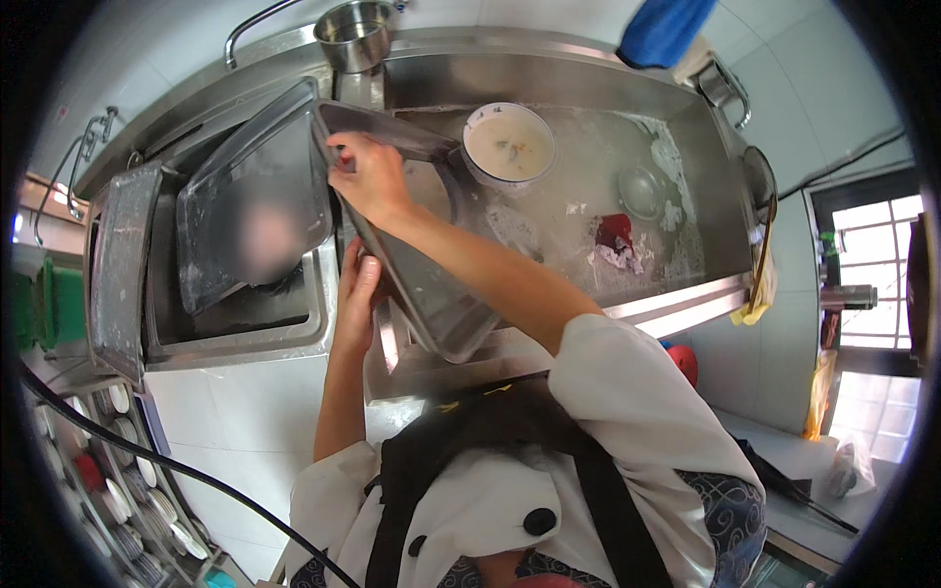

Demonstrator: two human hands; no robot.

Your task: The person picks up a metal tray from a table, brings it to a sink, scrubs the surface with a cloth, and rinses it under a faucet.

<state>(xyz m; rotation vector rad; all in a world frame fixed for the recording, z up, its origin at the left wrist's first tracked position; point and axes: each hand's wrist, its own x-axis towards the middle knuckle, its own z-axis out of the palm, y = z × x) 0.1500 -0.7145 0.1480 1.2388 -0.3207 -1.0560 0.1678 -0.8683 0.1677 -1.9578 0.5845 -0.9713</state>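
Observation:
A rectangular metal tray (448,312) is tilted over the divider between two sink basins. My right hand (375,180) is at its upper left rim, fingers curled over the edge. Whether anything small lies under those fingers is hidden. My left hand (358,290) holds the tray's left side lower down, thumb up and some fingers out of sight. A second tray (283,151) leans in the left basin (220,334), partly covered by a blurred patch. In the cloudy water of the right basin (684,242), a white bowl with a blue rim (509,143) holds milky liquid and bits.
A red piece with suds (614,231) and a clear round dish (639,192) lie in the right basin. A steel pot (354,37) stands on the back ledge near a faucet (231,51). Blue cloth (665,29) hangs above. Dish racks (121,470) stand lower left, beyond a black hose (184,470).

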